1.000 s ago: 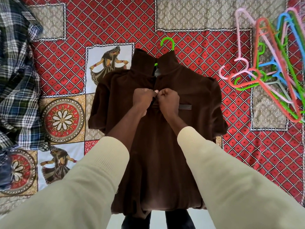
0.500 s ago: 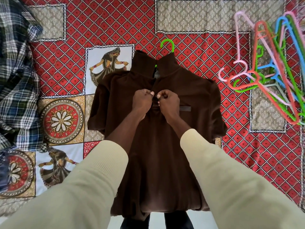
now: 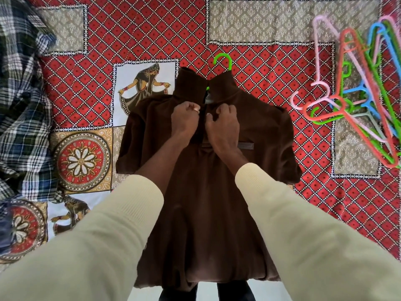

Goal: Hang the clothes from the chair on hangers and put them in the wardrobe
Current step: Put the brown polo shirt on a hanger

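Plaid cloth [image 3: 21,105] left, hangers [image 3: 358,94] right.

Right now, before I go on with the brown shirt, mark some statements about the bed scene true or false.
1. The brown short-sleeved shirt lies flat on the red patterned bedspread. True.
2. A blue hook shows above its collar. False: the green plastic hanger hook does.
3. Both hands pinch the shirt's front near the collar. True: left hand, right hand.
4. The pile of coloured plastic hangers lies left of the shirt. False: it lies to the right.
5. The crumpled plaid cloth lies at the left edge. True.
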